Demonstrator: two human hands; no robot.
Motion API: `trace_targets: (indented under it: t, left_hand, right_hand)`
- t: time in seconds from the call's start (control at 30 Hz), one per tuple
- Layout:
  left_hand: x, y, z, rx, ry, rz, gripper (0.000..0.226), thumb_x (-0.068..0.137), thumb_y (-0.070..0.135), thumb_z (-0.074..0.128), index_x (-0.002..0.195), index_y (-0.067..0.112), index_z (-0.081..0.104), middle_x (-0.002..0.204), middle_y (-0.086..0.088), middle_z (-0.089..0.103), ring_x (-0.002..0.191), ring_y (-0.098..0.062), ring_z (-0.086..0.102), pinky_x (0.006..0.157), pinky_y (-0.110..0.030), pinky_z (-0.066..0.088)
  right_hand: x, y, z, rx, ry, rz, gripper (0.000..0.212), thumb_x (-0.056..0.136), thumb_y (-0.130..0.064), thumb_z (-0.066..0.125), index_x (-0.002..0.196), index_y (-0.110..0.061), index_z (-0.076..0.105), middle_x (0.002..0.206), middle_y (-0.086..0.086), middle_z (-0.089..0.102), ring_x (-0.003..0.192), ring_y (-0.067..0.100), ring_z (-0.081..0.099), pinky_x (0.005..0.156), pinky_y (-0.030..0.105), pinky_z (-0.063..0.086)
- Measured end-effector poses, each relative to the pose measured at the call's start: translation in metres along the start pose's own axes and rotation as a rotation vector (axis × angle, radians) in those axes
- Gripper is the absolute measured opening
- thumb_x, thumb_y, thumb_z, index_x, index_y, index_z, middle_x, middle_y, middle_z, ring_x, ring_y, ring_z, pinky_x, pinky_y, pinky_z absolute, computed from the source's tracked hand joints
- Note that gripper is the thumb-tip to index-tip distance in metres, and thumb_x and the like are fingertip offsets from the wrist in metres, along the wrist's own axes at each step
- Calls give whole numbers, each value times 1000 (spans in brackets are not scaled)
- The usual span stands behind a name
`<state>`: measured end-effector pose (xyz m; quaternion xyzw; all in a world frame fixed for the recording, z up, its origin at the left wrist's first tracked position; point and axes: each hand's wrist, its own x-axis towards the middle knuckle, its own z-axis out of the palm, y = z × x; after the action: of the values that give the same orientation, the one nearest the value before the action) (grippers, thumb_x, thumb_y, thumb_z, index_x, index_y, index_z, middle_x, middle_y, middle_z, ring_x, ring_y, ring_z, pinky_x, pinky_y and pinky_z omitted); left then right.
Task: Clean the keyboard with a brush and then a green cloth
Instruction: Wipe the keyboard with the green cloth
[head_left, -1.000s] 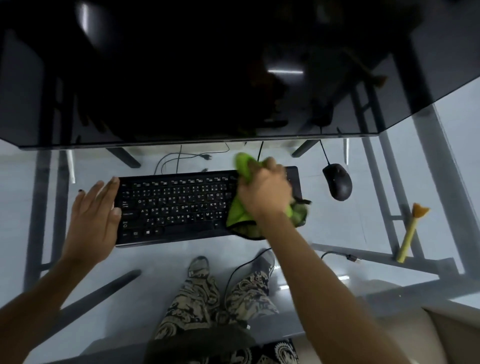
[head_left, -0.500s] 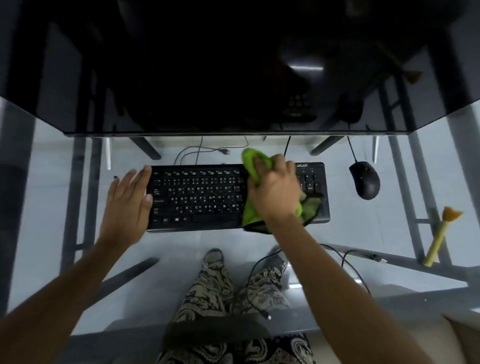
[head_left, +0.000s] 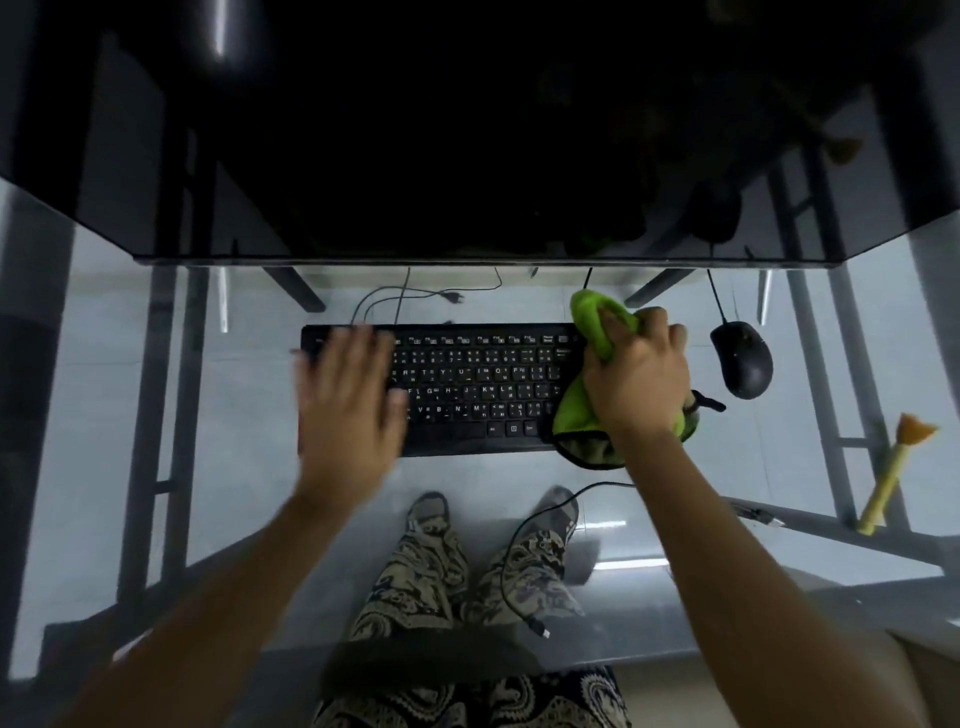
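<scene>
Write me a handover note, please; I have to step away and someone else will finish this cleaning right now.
Right hand: closed on the green cloth, pressing it on the right end of the keyboard.
Left hand: open, blurred, flat over the keyboard's left end; holds nothing.
Brush: lying unused on the glass desk, far right, beyond the mouse.
Done: brushing appears finished, since the cloth is in use.
Left: wipe the middle and left keys, then put the cloth down.
</scene>
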<state>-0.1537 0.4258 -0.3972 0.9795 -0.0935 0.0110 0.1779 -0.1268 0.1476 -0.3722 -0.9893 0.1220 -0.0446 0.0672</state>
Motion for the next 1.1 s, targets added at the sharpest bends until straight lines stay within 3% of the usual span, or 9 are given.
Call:
trace_targets:
  t: [0.1,0.27,0.33,0.43,0.5,0.7,0.83,1.0,1.1]
  left_hand:
    - [-2,49,30,186,-116,311,70,94,62,32,147,15,36,155,-10,30,143,-28,26,115,-59,8]
    - [-14,40,53,260,-44,327,78,86,67,44,136,7,46,146,-13,46,139,-30,34,114,-59,18]
    - [-14,37,50,270,-22,320,85,86,71,43,139,5,45,148,-12,43,138,-30,38,113,-59,22]
    - [-10,41,48,274,-7,303,90,85,74,42,141,4,44,149,-11,41,137,-30,40,112,-59,25]
    - [-11,44,49,272,9,302,90,85,75,42,141,4,45,149,-11,42,137,-30,40,111,-58,27]
    - [-12,41,55,237,71,334,83,88,70,41,137,4,50,147,-11,45,137,-29,39,111,-58,27]
    - [-14,41,54,257,108,325,88,84,74,45,140,6,47,148,-10,44,136,-29,41,110,-58,30]
    - [-11,40,55,264,104,312,90,83,75,46,141,7,45,150,-9,41,138,-28,38,110,-57,30]
    - [-15,41,56,262,124,326,89,83,75,47,141,7,46,149,-9,41,138,-29,38,110,-56,31]
  right_hand:
    - [-7,-28,-6,-3,-4,-12,38,77,-21,67,115,-17,67,101,17,58,88,38,53,65,40,49]
    - [-36,-64,0,0,-164,-407,37,80,-27,62,117,-20,62,104,14,57,90,36,55,64,41,54]
    - [-17,-38,-5,-44,-221,-368,41,84,-31,61,124,-24,57,110,13,56,96,35,56,62,40,54]
    - [10,9,-14,-78,-166,-103,41,88,-32,58,128,-23,57,110,15,54,99,37,54,63,35,46]
    - [11,-3,-17,-56,-149,-21,39,88,-32,56,126,-23,59,109,14,54,100,36,53,66,36,46]
    - [-8,-57,-6,26,-196,-383,39,86,-33,60,124,-25,60,110,10,54,99,30,54,69,41,57]
    - [14,29,-10,32,-138,-178,43,86,-33,61,128,-23,59,112,16,56,98,36,52,68,41,53]
    - [1,92,-15,-21,-114,-253,47,84,-41,50,121,-17,66,100,16,58,86,37,55,58,37,50]
    - [-14,104,-17,-19,-168,-150,42,87,-40,54,115,-12,68,102,16,59,92,40,55,60,42,54]
